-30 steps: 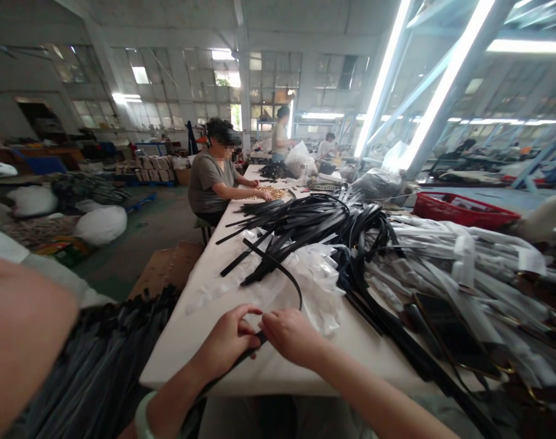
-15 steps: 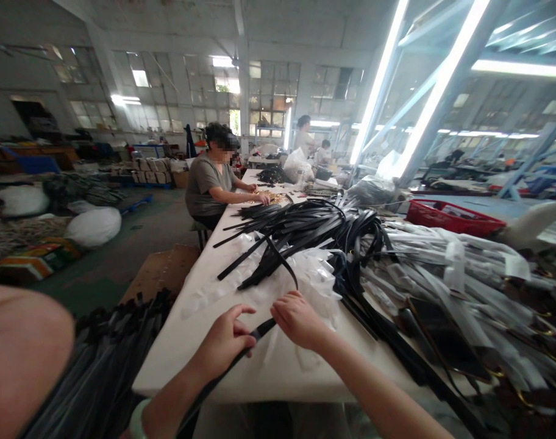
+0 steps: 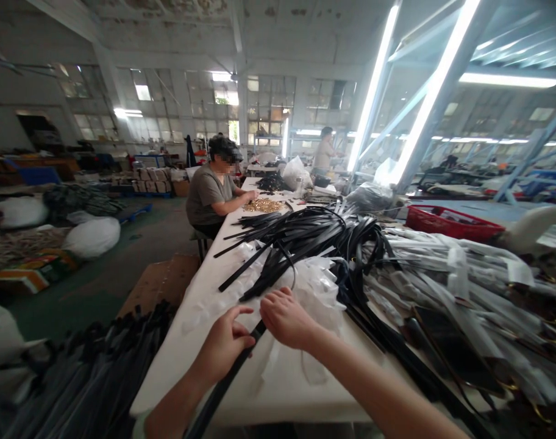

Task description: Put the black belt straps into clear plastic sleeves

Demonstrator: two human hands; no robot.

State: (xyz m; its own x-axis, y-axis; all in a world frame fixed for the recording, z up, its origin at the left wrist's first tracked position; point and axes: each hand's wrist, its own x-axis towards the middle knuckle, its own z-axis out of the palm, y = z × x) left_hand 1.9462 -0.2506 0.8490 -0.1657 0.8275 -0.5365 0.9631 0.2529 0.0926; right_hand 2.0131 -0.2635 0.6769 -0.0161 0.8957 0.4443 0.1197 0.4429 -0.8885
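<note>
A long black strap (image 3: 230, 379) runs up from the bottom edge of the head view through both my hands, above the near part of the white table (image 3: 168, 366). My left hand (image 3: 227, 341) pinches it between thumb and fingers. Just up and to the right, my right hand (image 3: 285, 317) is closed around the same strap, and its fingers hide that part. The strap's far end curves up beyond my right hand toward a heap of black straps (image 3: 305, 225). Crumpled clear plastic sleeves (image 3: 319, 280) lie right behind my right hand.
To the right are plastic-wrapped straps (image 3: 479, 268), a dark phone-like slab (image 3: 456, 347) and a red basket (image 3: 452, 222). A co-worker (image 3: 214, 189) sits at the table's left side by small gold-coloured pieces (image 3: 264, 205). More straps (image 3: 99, 366) stand at lower left.
My right hand has moved left and closer to my left hand, along the strap. The co-worker's hands have drawn back from the gold-coloured pieces. The camera view has shifted slightly.
</note>
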